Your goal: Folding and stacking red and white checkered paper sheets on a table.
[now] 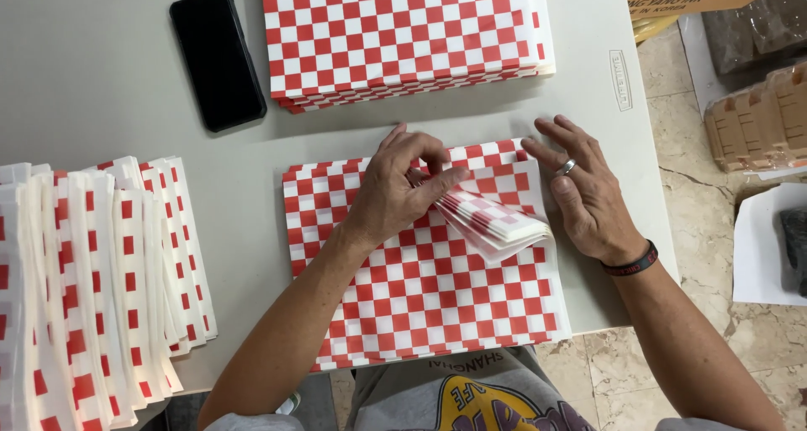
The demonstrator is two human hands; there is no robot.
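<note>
A stack of red-and-white checkered paper sheets (420, 288) lies in front of me on the grey table (109, 70). My left hand (399, 187) pinches the upper right corner of several sheets and bends them back into a curled fan (496, 221). My right hand (584, 187), with a ring and a dark wristband, rests flat and open at the stack's right edge, fingers spread on the table beside the lifted corner.
A second stack of checkered sheets (403, 36) sits at the far side. Folded checkered papers (92, 280) are fanned out at the left. A black phone (217, 57) lies at the far left. Boxes (761, 120) and white paper (761, 246) lie on the tiled floor to the right.
</note>
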